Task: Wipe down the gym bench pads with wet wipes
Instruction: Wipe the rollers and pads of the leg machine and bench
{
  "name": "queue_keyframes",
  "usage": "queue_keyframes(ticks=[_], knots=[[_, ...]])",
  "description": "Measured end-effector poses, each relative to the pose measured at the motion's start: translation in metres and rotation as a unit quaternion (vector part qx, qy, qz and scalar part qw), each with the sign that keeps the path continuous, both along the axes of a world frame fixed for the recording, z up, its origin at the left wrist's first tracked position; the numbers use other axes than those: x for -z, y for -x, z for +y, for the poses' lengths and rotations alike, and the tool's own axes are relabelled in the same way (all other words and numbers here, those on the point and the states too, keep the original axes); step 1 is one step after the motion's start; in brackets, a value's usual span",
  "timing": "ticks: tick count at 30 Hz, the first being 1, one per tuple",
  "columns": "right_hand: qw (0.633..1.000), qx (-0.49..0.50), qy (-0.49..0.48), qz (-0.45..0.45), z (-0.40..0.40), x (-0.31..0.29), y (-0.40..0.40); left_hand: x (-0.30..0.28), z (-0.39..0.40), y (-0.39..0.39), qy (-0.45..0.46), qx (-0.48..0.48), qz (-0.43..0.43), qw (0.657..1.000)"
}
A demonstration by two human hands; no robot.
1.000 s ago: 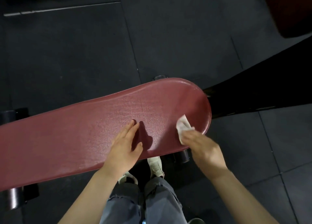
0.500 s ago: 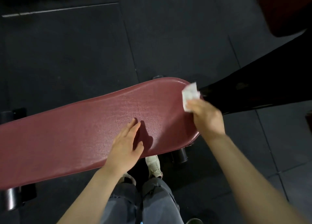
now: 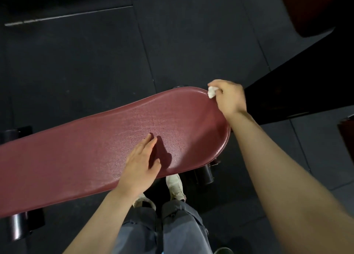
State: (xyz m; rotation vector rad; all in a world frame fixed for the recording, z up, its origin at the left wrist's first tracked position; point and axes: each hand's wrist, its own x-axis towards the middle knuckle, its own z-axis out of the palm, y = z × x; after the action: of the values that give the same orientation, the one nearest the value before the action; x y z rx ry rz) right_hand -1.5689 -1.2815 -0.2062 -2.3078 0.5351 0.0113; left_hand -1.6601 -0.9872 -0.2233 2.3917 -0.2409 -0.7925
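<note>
Since half a second ago, we see the right hand (image 3: 229, 97) has carried the crumpled white wet wipe (image 3: 212, 92) further along the rounded end of the long dark-red padded bench pad (image 3: 95, 150), so it now sits at the pad's far corner edge; the wipe looks more bunched, pinched in curled fingers. The left hand (image 3: 141, 164) has stayed put, lying flat with straight fingers on the pad's near middle. We count one pad, one wipe, two hands, two pale worn shoes (image 3: 175, 186) under the pad's near edge, and two grey trouser legs (image 3: 180, 227).
</note>
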Motion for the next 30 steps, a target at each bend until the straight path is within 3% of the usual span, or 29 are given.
queue_keyframes(ticks=[9,13,19,21,26,30], knots=[[0.995,0.089,0.001,-0.048,0.007,-0.009,0.097,-0.011,0.002,0.012,-0.010,0.012,0.008,1.000],[0.985,0.147,-0.075,-0.053,0.028,-0.010,0.147,-0.016,0.005,0.019,-0.028,0.000,0.033,0.999],[0.983,0.131,-0.060,0.110,0.060,-0.025,0.182,-0.034,0.003,0.035,-0.029,-0.011,0.014,0.999],[0.975,0.110,-0.109,0.160,0.068,-0.035,0.193,-0.045,0.002,0.041,-0.025,-0.018,0.010,0.999],[0.955,0.092,-0.255,0.120,0.082,-0.070,0.188,-0.083,0.005,0.058,0.006,-0.046,0.007,0.999],[0.909,0.032,-0.397,0.126,0.096,-0.106,0.167,-0.119,0.016,0.066,0.060,-0.085,-0.010,0.995]])
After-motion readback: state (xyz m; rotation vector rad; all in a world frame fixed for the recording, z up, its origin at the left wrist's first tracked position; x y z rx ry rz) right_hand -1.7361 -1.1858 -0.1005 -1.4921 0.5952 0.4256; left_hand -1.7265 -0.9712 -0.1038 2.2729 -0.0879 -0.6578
